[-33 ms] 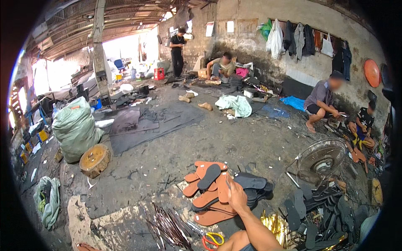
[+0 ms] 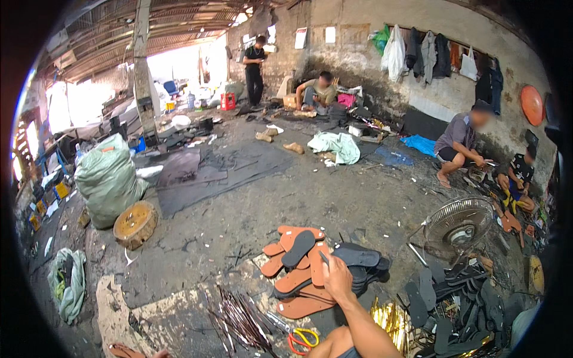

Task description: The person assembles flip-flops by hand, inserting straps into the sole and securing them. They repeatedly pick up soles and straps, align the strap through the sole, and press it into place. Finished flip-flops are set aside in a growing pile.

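Observation:
My right hand is closed over the pile of shoe soles, with a thin dark stick-like thing poking up from its fingers; its kind is unclear. Beneath and left of it lie several brown soles, and one dark grey sole rests on top. Black soles are stacked just right of the hand. At the lower edge, a small skin-toned bit, perhaps fingertips of my left hand, shows beside another brown sole; the rest is cut off.
Scissors with red and yellow handles lie by dark shiny strips. Gold strips, black soles and a fan are to the right. A wooden block and large sack stand left. Several people work farther back.
My right hand has shifted very slightly and stays over the soles. The skin-toned bit has come into view at the lower left edge, beside the brown sole there.

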The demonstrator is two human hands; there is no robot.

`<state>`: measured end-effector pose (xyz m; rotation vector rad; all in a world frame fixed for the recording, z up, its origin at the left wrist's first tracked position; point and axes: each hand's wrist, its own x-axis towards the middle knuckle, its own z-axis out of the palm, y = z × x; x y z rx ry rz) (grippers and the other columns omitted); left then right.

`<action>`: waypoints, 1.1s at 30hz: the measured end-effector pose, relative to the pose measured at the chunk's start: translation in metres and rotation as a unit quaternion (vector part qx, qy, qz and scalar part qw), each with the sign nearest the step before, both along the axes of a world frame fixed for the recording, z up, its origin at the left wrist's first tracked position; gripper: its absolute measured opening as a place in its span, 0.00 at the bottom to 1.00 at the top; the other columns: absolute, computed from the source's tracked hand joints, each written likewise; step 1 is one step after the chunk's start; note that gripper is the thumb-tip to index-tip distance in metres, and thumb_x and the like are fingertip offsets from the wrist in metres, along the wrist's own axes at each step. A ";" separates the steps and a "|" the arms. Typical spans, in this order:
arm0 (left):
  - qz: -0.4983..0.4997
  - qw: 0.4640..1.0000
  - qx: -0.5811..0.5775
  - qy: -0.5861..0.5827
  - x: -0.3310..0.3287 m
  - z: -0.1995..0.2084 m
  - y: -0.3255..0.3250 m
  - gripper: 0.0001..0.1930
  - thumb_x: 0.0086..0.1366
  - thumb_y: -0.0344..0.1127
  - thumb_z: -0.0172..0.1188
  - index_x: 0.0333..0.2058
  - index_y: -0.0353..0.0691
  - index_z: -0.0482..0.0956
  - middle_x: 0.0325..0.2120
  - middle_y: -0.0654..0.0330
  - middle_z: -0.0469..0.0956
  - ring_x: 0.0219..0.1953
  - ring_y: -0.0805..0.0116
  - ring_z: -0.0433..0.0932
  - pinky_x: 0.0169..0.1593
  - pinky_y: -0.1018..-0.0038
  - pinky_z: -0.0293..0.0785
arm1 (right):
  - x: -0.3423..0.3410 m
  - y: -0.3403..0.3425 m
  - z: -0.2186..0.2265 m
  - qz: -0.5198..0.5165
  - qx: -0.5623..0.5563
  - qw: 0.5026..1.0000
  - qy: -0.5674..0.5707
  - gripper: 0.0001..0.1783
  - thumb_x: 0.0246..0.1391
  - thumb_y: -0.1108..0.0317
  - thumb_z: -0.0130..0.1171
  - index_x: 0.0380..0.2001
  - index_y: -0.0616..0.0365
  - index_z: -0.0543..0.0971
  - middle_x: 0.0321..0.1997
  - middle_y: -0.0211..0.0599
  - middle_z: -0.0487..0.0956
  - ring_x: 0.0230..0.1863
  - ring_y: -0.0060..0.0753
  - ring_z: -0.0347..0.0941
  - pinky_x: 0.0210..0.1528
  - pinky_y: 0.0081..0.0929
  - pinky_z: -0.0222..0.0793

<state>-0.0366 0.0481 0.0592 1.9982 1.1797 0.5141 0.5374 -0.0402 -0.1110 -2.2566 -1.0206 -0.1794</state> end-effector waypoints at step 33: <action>0.186 0.977 0.020 -0.101 0.014 -0.076 -0.004 0.23 0.70 0.29 0.64 0.62 0.30 0.74 0.57 0.52 0.76 0.49 0.66 0.79 0.52 0.71 0.78 | -0.225 0.078 -0.061 0.225 -0.018 0.898 0.377 0.15 0.70 0.59 0.56 0.48 0.59 0.80 0.34 0.45 0.87 0.39 0.41 0.86 0.41 0.40 0.79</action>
